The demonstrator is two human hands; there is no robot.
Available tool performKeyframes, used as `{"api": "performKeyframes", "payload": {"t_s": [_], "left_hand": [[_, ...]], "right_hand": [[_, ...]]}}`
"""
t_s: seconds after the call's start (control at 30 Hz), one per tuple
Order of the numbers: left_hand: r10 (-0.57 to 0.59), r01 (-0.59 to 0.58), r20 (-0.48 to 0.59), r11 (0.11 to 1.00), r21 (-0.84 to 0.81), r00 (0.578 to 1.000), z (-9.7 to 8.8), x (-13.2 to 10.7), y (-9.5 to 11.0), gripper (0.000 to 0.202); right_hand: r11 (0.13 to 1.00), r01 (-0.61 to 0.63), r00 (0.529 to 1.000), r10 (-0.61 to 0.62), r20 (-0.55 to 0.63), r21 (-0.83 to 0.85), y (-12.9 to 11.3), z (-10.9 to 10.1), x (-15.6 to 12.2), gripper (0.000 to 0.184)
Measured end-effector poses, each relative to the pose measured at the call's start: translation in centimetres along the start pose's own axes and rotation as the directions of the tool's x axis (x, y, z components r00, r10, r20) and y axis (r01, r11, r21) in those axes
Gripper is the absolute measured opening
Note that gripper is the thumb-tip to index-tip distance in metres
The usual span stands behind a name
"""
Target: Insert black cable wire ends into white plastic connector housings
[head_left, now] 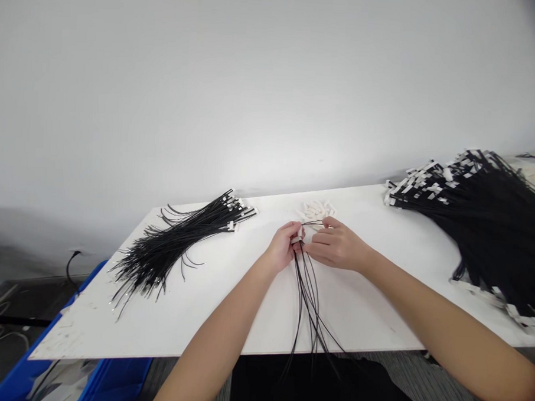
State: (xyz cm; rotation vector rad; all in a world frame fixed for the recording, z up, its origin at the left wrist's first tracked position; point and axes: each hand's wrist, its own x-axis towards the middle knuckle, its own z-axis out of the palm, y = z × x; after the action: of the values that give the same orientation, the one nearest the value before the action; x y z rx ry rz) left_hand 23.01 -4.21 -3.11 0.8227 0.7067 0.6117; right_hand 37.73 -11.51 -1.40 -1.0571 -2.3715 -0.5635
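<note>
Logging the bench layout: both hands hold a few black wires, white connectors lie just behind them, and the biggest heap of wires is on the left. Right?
No: the head view shows the biggest heap on the right; the left has a smaller bundle. The left hand and right hand do hold black wires, white connectors just behind.

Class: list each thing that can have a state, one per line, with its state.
left hand, shut on the held wires
right hand, shut on the held wires
held wires, bunched, trailing over the table edge
wire bundle, fanned, lying at left
wire heap, piled at right
white connectors, loose pile
</note>
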Motion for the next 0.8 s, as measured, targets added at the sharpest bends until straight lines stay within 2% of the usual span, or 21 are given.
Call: {"api": "performKeyframes", "payload": {"t_s": [0.1, 0.23, 0.3, 0.37, 0.43, 0.5, 0.57, 0.63, 0.7, 0.8], "left_hand": [[-0.009, 0.009, -0.008, 1.000, 0.005, 1.000, 0.1, -0.1, 0.0, 0.021], [0.002, -0.002, -0.013, 1.000, -0.006, 1.000, 0.1, -0.1, 0.1, 0.023], [-0.005, 0.005, -0.010, 1.000, -0.004, 1.000, 0.1, -0.1, 0.1, 0.024], [-0.012, 0.012, -0.007, 1.000, 0.004, 1.000, 0.0, 0.0, 0.1, 0.024], [-0.010, 0.010, -0.007, 1.000, 0.009, 1.000, -0.1, 0.1, 0.0, 0.023], [-0.001, 0.001, -0.003, 1.000, 0.015, 1.000, -0.1, 0.1, 0.0, 0.023], [0.004, -0.004, -0.002, 1.000, 0.020, 1.000, -0.1, 0.1, 0.1, 0.023], [0.000, 0.000, -0.003, 1.000, 0.024, 1.000, -0.1, 0.1, 0.1, 0.022], [-0.009, 0.009, 0.001, 1.000, 0.026, 1.000, -0.1, 0.1, 0.1, 0.020], [-0.011, 0.010, 0.021, 1.000, 0.025, 1.000, -0.3, 0.2, -0.1, 0.020]], "right_hand": [[0.999, -0.017, 0.999, 0.018, -0.036, 0.045, 0.1, 0.1, -0.1, 0.015], [0.976, -0.136, 0.986, 0.150, -0.074, 0.169, 0.0, 0.3, -0.2, 0.011], [0.936, -0.215, 0.968, 0.242, -0.063, 0.280, -0.1, 0.3, -0.1, 0.012], [0.852, -0.327, 0.928, 0.371, -0.030, 0.409, -0.2, 0.2, 0.1, 0.013], [0.696, -0.458, 0.841, 0.540, 0.016, 0.553, -0.2, 0.1, 0.2, 0.015], [0.473, -0.548, 0.711, 0.697, 0.087, 0.690, 0.0, 0.0, 0.4, 0.017], [0.241, -0.560, 0.574, 0.803, 0.161, 0.793, 0.3, -0.2, 0.6, 0.018], [0.065, -0.517, 0.447, 0.871, 0.204, 0.854, 0.8, -0.3, 0.8, 0.017], [-0.053, -0.442, 0.328, 0.920, 0.216, 0.896, 1.5, -0.5, 0.8, 0.016], [-0.149, -0.337, 0.146, 0.967, 0.208, 0.929, 2.7, -0.8, 0.4, 0.019]]}}
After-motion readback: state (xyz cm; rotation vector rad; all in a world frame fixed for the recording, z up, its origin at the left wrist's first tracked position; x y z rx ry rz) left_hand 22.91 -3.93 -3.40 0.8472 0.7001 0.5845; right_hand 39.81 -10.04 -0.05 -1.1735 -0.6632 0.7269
